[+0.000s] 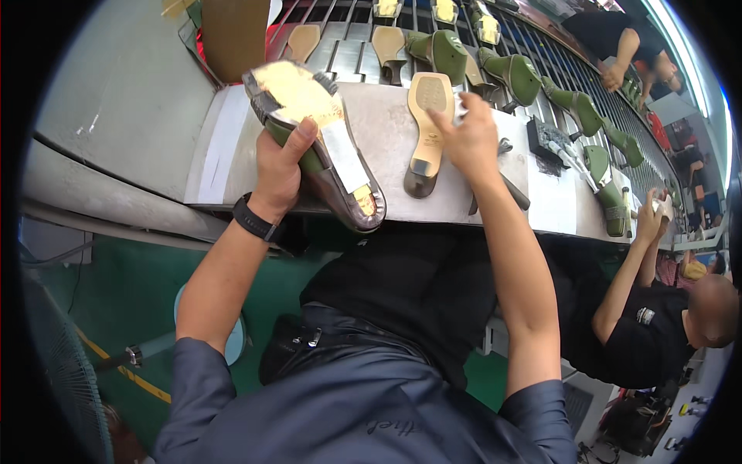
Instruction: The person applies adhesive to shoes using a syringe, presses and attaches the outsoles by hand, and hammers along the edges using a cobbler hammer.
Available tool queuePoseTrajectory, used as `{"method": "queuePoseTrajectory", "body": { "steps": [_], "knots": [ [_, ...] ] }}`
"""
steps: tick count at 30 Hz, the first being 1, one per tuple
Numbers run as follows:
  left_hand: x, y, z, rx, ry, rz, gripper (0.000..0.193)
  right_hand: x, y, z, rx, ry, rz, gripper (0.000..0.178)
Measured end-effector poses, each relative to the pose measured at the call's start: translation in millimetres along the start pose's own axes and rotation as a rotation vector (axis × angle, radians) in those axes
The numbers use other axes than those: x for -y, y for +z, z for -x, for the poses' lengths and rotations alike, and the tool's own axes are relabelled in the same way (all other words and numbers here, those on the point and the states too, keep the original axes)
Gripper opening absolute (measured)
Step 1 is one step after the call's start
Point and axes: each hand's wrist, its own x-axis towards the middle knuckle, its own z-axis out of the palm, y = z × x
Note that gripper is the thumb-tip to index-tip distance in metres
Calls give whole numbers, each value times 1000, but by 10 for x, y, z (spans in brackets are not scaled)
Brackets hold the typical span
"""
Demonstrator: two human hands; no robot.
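Observation:
My left hand grips an upturned shoe by its side, thumb along the edge. Its underside faces up, showing a yellowish rough forepart, a white strip along the middle and a dark metallic rim at the heel end. On the pale bench lies a tan outsole with a dark heel piece at its near end. My right hand is just right of that outsole, fingers spread and slightly blurred, the thumb reaching over its edge; firm contact cannot be made out.
Beyond the bench runs a roller conveyor bearing more tan soles and green heeled shoes. A dark box with brushes sits on the bench to the right. A co-worker works at the far right; another person's arm is across the conveyor.

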Motion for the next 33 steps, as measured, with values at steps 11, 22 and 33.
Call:
{"method": "queuePoseTrajectory", "body": {
  "steps": [11,22,33],
  "knots": [
    [-219,68,-152,178,261,-131,46,690,88,740,196,243,-805,47],
    [-428,-31,-288,-14,-29,387,52,379,-99,1054,16,-61,-228,19],
    [-564,374,-200,110,39,340,46,358,-924,2190,338,1005,-1480,54]
  ]
}}
